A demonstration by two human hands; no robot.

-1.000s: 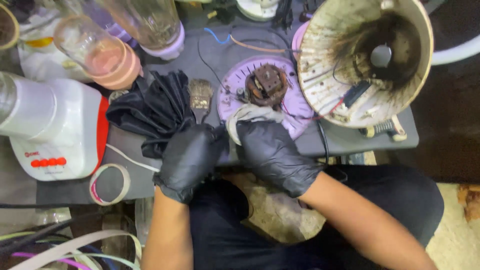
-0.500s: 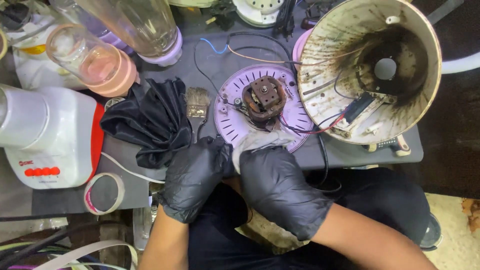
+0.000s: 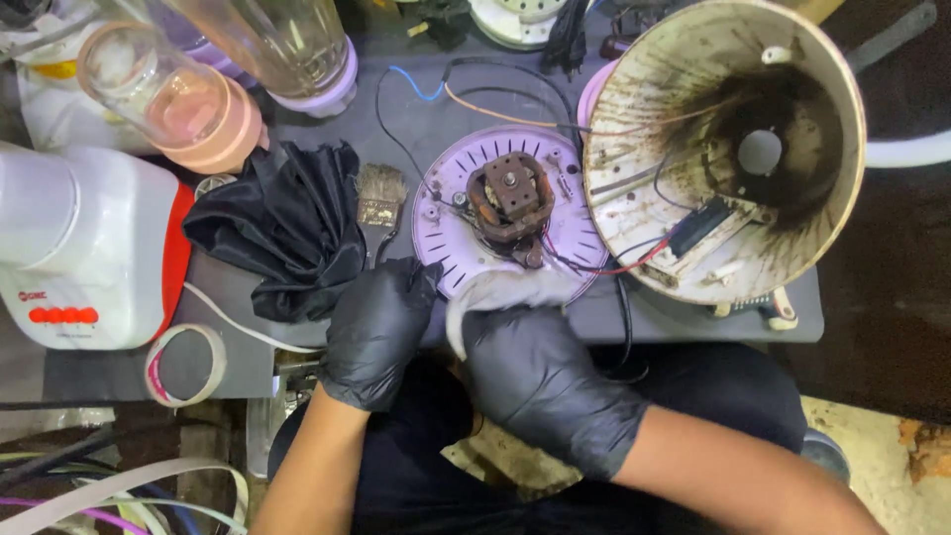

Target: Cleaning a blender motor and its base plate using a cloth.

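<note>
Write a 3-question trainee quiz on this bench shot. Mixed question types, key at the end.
1. True or false: both hands wear black gloves.
2. Which lies just left of the round lilac motor plate? A) paintbrush B) tape roll C) clear jar
3. Fill in: the right hand presses a white ____ against the plate's near edge.

Key
1. True: left hand and right hand are both gloved in black.
2. A: the paintbrush lies between the black cloth and the plate.
3. Cloth: the white cloth sits under the right hand's fingers.
</note>
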